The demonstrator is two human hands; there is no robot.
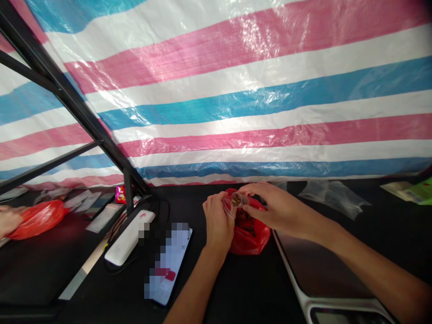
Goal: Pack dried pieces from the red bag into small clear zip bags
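Note:
My left hand (218, 220) has its fingers curled around a clear plastic bag (229, 206). In my right hand (270, 204), pinched between thumb and fingers, is a small clear cup (236, 200) with brown bits inside, tilted so its round opening faces me. The cup is at the mouth of the clear bag; whether it sits inside it I cannot tell. Below both hands an open red plastic bag (251, 243) rests on the black table, holding dark brown dried pieces (245, 221). My right hand partly covers that bag.
A flat scale (324, 265) lies right of the red bag, under my right forearm. To the left are a phone (172, 265), a white power bank (130, 238) with cables, and a black frame (67, 94). Clear bags (334, 195) lie behind. Another person's hand (8, 220) touches a red bag (40, 219).

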